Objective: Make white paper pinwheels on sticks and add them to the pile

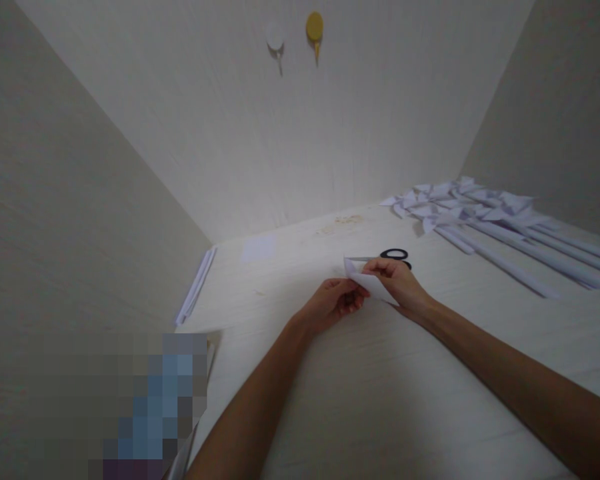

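A small piece of white paper, cut or folded so that one corner sticks up, is held above the table between my two hands. My left hand pinches its left edge, with the fingers curled under. On the other side my right hand grips the upper right part, its fingertips near the middle of the paper. Just behind the hands lies a pair of scissors with black handles, blades pointing left, partly covered by my right hand and the paper.
Several white paper pinwheels on rolled paper sticks are heaped at the back right. Rolled paper tubes lie by the left wall. A white paper square rests at the back. Two hooks, one yellow, hang on the wall.
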Demonstrator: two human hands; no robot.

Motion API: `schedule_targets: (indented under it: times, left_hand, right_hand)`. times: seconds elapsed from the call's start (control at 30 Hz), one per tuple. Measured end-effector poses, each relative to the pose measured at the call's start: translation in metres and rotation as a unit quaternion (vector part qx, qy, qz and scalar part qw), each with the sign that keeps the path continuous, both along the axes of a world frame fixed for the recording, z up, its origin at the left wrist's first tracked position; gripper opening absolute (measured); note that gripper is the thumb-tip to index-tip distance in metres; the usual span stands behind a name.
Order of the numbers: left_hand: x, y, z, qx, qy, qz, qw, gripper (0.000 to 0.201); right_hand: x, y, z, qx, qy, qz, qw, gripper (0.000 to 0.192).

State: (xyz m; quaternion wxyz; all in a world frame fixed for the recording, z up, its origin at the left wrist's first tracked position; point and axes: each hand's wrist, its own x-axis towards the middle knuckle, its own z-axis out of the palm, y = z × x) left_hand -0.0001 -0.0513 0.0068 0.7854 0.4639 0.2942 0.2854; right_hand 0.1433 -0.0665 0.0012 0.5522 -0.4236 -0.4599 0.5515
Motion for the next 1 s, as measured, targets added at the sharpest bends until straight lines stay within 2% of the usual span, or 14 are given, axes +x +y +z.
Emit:
schedule_targets:
  times: [0.27, 0.37, 0.43, 0.53, 0.7, 0.87, 1.0]
  left_hand:
    - [-0.001, -0.002, 0.002, 0.007, 0.026, 0.002, 1.0, 0.018]
    - [0.0, -0.002, 0.0, 0.006, 0.018, -0.001, 1.0, 0.017]
    - [0.001, -0.001, -0.001, 0.011, 0.007, 0.018, 1.0, 0.015]
    - [0.005, 0.0, -0.004, 0.049, 0.011, 0.083, 0.995, 0.016]
    - [0.006, 0.003, -0.006, 0.11, 0.032, 0.169, 0.979, 0.018]
    - [0.003, 0.002, -0.002, 0.186, 0.072, 0.162, 0.966, 0.014]
    - [0.002, 0.002, 0.001, 0.224, 0.11, 0.192, 0.949, 0.015]
  right_hand:
    - [0.003, 0.001, -0.006, 0.041, -0.044, 0.034, 0.998, 0.013]
    - [0.002, 0.001, -0.006, 0.044, -0.046, 0.026, 0.998, 0.014]
    - [0.0, 0.001, -0.004, 0.027, -0.024, 0.009, 0.999, 0.014]
    - [0.0, 0.004, -0.001, 0.013, 0.063, -0.037, 0.997, 0.014]
    - [0.01, 0.011, -0.002, 0.017, 0.177, -0.148, 0.973, 0.01]
    - [0.01, 0.01, 0.0, 0.008, 0.173, -0.139, 0.975, 0.008]
    - [0.007, 0.009, 0.002, 0.017, 0.188, -0.134, 0.973, 0.009]
